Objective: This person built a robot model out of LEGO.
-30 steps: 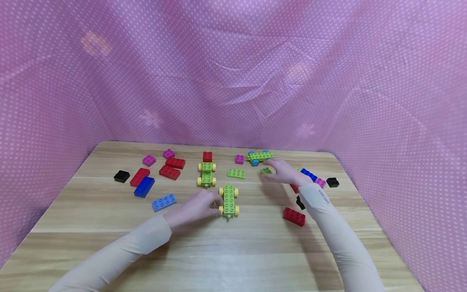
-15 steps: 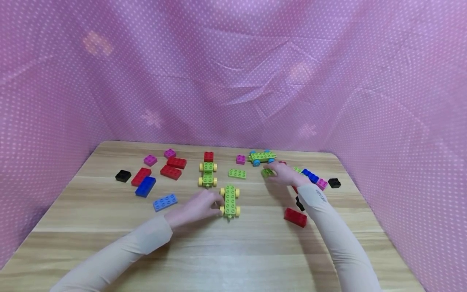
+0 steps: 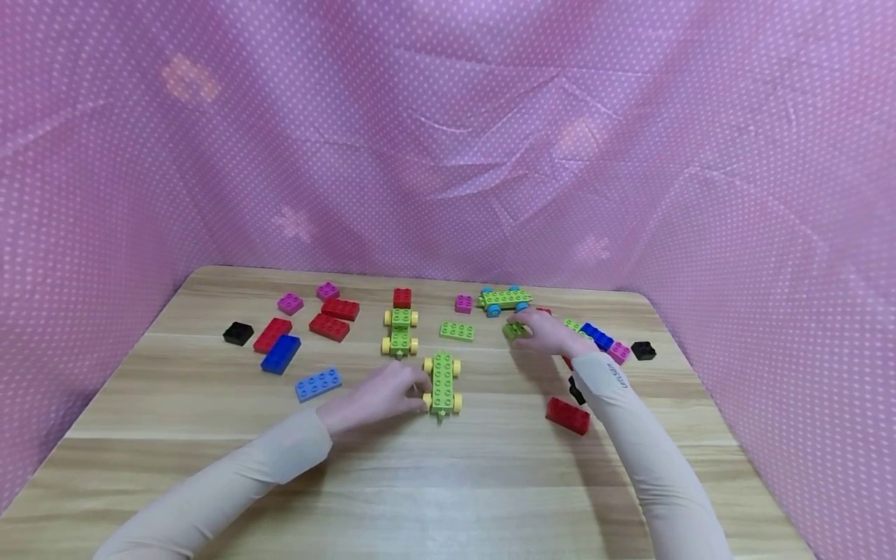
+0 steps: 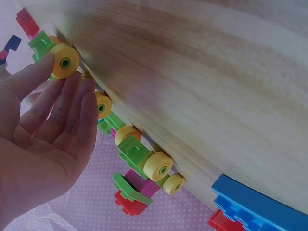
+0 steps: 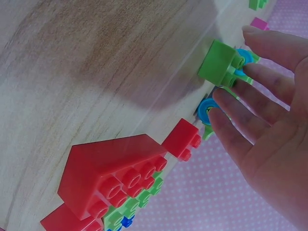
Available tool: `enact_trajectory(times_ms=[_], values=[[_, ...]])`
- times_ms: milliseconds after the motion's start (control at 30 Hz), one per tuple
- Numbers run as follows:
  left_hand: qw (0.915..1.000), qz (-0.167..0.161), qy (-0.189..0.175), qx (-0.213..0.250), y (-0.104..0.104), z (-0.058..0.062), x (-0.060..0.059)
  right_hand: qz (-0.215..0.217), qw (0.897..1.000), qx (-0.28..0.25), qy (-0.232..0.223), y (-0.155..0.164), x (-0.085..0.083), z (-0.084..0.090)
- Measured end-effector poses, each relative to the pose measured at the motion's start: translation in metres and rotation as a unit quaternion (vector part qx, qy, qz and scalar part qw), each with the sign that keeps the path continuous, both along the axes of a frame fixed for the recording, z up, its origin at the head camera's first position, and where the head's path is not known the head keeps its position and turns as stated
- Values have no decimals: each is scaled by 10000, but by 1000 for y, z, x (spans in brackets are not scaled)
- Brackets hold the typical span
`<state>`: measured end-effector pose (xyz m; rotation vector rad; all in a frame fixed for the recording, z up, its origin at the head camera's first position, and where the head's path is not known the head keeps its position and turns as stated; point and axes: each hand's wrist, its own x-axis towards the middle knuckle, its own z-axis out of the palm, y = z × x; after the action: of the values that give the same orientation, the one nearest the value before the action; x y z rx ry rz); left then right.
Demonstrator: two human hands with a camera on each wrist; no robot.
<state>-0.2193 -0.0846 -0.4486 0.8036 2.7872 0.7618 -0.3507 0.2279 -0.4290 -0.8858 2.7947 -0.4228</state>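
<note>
My left hand point(image 3: 383, 395) lies beside a lime-green toy car base point(image 3: 442, 381) with yellow wheels. Its thumb and fingertips touch the near left yellow wheel point(image 4: 65, 61), fingers loosely extended in the left wrist view. My right hand point(image 3: 549, 332) reaches over a small green brick point(image 3: 515, 330). In the right wrist view the fingers are spread and nearly straight, with the fingertips close to the studs of that green brick point(image 5: 221, 65); whether they touch it is unclear. Just beyond stands a lime car base point(image 3: 506, 299) with blue wheels.
A second yellow-wheeled car point(image 3: 400, 330) stands behind the left hand, near a flat lime brick point(image 3: 456, 331). Red, blue, pink and black bricks lie at left, including a light blue brick point(image 3: 318, 384). A red brick point(image 3: 568, 416) lies below the right forearm; a pink curtain encloses the table.
My right hand has drawn slightly nearer over the small green brick, uncovering more of the blue-wheeled car. The left hand stays beside the yellow-wheeled car base. The head view has shifted slightly.
</note>
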Motion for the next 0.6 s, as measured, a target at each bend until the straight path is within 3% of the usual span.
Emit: enact_trajectory(times_ms=[600], values=[[10000,-41,36,-6,-1,-1,0,82,9999,74,68,4,-2,0]])
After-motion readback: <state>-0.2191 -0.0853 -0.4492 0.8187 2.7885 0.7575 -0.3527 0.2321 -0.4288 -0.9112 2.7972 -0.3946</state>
